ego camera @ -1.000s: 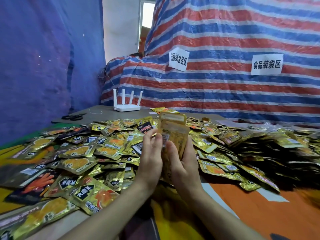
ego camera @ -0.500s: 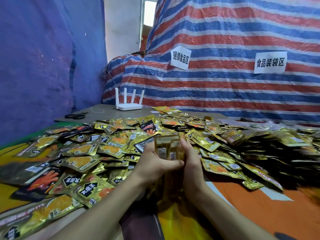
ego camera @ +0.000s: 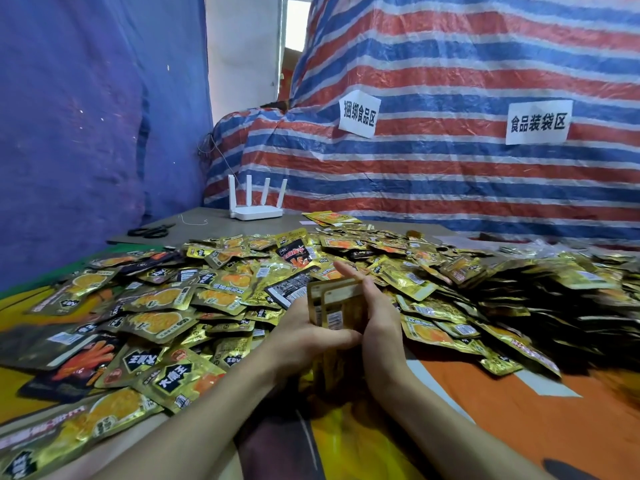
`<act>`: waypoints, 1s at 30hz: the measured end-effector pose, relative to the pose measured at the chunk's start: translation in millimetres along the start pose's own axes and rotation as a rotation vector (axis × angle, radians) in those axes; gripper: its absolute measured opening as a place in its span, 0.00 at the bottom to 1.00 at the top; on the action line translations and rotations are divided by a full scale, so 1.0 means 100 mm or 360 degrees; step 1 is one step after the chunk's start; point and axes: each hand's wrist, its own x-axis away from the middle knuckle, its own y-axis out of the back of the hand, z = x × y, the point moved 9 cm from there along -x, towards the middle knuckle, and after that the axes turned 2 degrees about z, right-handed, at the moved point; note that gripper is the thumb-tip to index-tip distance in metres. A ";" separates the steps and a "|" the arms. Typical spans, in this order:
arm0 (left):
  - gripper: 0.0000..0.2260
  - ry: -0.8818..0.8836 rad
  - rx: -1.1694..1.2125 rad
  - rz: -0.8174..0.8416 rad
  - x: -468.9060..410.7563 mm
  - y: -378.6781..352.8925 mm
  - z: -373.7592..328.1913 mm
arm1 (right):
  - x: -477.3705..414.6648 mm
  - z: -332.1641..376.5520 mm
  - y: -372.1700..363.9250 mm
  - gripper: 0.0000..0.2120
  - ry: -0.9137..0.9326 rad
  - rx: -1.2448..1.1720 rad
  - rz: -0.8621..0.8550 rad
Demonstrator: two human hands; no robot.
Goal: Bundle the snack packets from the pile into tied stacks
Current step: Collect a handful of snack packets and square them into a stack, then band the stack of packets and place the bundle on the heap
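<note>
A wide pile of gold and black snack packets (ego camera: 221, 289) covers the table from left to far right. Just in front of the pile, both my hands hold one upright stack of gold packets (ego camera: 337, 306) between them. My left hand (ego camera: 304, 336) grips the stack from the left, its thumb laid across the near face. My right hand (ego camera: 381, 320) presses against the stack's right side with long fingers reaching over the top edge. The lower part of the stack is hidden between my palms.
A white router (ego camera: 255, 202) and black scissors (ego camera: 150, 231) lie on the grey board at the back left. A striped tarp (ego camera: 450, 174) with two paper signs forms the back wall, a blue cloth wall (ego camera: 86, 133) the left. Orange and yellow cloth (ego camera: 519, 410) covers the near table.
The stack was held higher and tilted a second ago. Both hands have brought it down and closed in around it, squaring it upright near the table.
</note>
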 end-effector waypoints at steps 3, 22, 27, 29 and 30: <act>0.12 -0.0187 -0.0068 -0.0154 0.00 -0.03 -0.16 | -0.03 0.03 -0.04 0.25 -0.0097 -0.0112 0.0092; 0.32 0.0075 0.0335 -0.0158 0.00 0.02 0.18 | -0.02 -0.07 0.07 0.14 -0.0427 0.0696 0.0264; 0.34 0.0001 0.0068 -0.0205 -0.01 0.03 0.16 | 0.09 0.77 0.85 0.02 -0.0292 0.1733 0.0176; 0.31 -0.0106 0.0015 -0.0291 -0.02 0.03 0.06 | 0.26 1.00 1.28 0.03 -0.0443 0.2146 0.0138; 0.30 -0.0151 0.0033 -0.0322 -0.02 0.04 0.02 | 0.36 1.09 1.49 0.03 -0.0530 0.2340 0.0094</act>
